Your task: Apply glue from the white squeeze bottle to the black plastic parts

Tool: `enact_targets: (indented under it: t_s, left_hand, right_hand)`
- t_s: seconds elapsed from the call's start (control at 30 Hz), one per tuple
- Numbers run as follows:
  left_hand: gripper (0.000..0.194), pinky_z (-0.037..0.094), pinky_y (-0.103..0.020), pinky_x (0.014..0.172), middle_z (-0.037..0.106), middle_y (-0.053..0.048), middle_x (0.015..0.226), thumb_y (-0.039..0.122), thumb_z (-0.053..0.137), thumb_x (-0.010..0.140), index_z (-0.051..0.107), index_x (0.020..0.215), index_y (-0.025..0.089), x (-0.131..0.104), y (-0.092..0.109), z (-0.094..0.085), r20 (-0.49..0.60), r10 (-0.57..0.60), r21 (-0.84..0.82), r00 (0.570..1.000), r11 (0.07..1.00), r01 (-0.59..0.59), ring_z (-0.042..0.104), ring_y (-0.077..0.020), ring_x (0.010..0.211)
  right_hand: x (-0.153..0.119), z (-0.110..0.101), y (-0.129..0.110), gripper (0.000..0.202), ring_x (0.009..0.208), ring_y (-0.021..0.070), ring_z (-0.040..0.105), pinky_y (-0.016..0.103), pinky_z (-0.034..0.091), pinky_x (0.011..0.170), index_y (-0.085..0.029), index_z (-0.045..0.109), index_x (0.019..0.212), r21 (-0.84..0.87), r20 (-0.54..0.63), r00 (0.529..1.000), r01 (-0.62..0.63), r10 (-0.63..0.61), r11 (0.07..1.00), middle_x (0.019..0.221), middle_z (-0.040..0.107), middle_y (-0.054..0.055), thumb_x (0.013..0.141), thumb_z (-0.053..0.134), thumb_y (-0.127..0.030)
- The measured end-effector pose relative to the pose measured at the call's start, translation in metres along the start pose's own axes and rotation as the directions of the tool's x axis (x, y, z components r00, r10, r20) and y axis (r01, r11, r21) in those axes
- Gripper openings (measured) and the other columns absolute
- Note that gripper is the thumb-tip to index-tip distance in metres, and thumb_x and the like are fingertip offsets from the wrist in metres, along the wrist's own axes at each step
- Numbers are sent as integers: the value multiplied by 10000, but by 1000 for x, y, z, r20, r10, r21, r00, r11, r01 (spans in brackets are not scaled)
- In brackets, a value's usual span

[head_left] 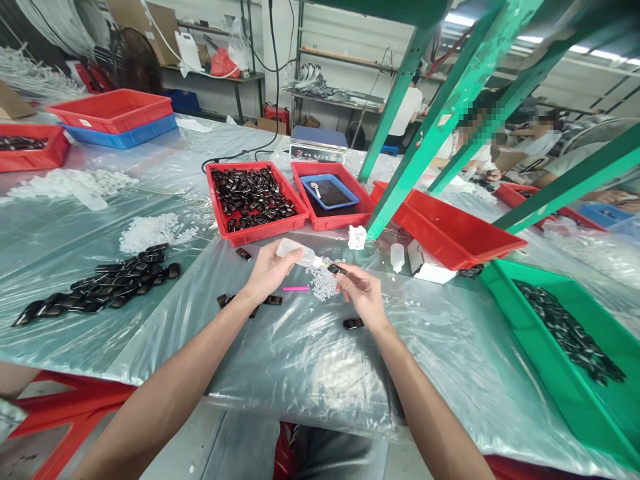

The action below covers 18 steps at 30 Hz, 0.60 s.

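In the head view, a translucent squeeze bottle (299,254) is gripped by the left hand (270,268), its thumb and fingers clamped around the body. The bottle is held nearly level, tilted slightly down toward the right, apparently so that its narrow tip can be aimed at close range. A small black part (335,269) is pinched between the thumb and fingertips of the right hand (364,293), seemingly by its edge, so that its upper face is left uncovered and turned toward the bottle. Whether the tip actually touches the part cannot be told at this size. Both are held above a heap of small white pieces (324,285) on the plastic-covered counter (280,373), where the heap is probably kept within easy reach of either hand. A pink stick (296,289) is laid just left of the heap, and a loose black piece (353,324) lies just below the right hand. Beyond the hands, a red tray (267,231) is filled with similar black pieces, its walls presumably serving to keep them from scattering; more are held in a green bin (595,413) at the right.
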<state>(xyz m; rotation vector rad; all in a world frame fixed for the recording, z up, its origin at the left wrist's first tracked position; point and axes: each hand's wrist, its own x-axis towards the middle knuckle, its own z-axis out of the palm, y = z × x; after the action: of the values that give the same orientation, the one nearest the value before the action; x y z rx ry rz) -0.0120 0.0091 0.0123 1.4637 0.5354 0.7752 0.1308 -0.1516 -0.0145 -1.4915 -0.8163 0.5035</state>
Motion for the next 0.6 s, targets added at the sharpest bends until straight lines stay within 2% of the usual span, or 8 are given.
enact_targets:
  t_s: [0.27,0.47,0.6]
  left_hand:
    - [252,382,-255,560,573,25,581,411,726,761,733,792,161,-1,3,1,-22,116,27,993,993,-116,485,-120,549]
    - [241,422,-257,588,634,4,638,399,718,784,741,814,161,-2,1,1,-4,132,53,991,990,-131,533,-133,588]
    - [252,385,-249,542,575,16,570,408,721,784,744,815,159,-1,0,0,6,115,36,993,993,-115,485,-121,543]
  right_hand:
    - [0,-1,3,388,542,168,560,281,392,430,-236,799,1046,13,-10,1000,-9,9,1000,683,698,30,782,782,-520]
    - [0,-1,1,369,538,160,563,275,393,427,-233,806,1026,43,-17,1000,-8,8,999,705,716,35,765,808,-492]
    - [-1,-1,0,357,548,162,566,274,391,433,-238,806,1028,52,-13,1000,-19,19,998,704,711,34,767,806,-481]
